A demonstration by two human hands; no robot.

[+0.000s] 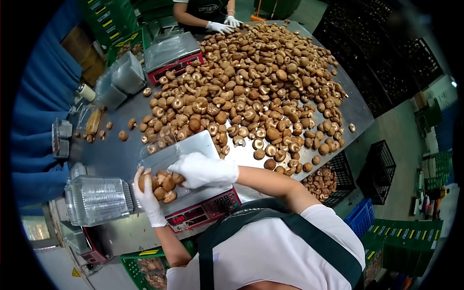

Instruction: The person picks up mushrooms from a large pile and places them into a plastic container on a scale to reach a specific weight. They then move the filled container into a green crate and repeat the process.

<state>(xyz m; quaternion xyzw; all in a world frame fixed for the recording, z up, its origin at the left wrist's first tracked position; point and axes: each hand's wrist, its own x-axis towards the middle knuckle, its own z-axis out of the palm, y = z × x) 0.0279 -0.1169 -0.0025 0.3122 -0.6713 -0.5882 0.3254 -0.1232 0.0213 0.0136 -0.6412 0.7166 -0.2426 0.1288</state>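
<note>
A clear plastic tray [185, 191] with several brown shiitake mushrooms [166, 181] sits on the steel plate of a red scale [203, 144]. My left hand [149, 200], in a white glove, is curled round the left side of the tray and its mushrooms. From the right, my gloved right hand [205, 170] reaches over the plate, its fingers closed at a mushroom [178, 178] on the tray's edge. Its fingertips are partly hidden. Behind the plate's far left corner lies another clear tray [162, 141] with mushrooms, and red digits glow on the scale's display.
A large heap of shiitake [270, 72] covers much of the metal table [116, 150]. Stacked clear trays [99, 200] stand left of my left hand. Across the table, a gloved co-worker [200, 12] handles mushrooms near a second scale [174, 67]. Black crates [379, 166] stand at right.
</note>
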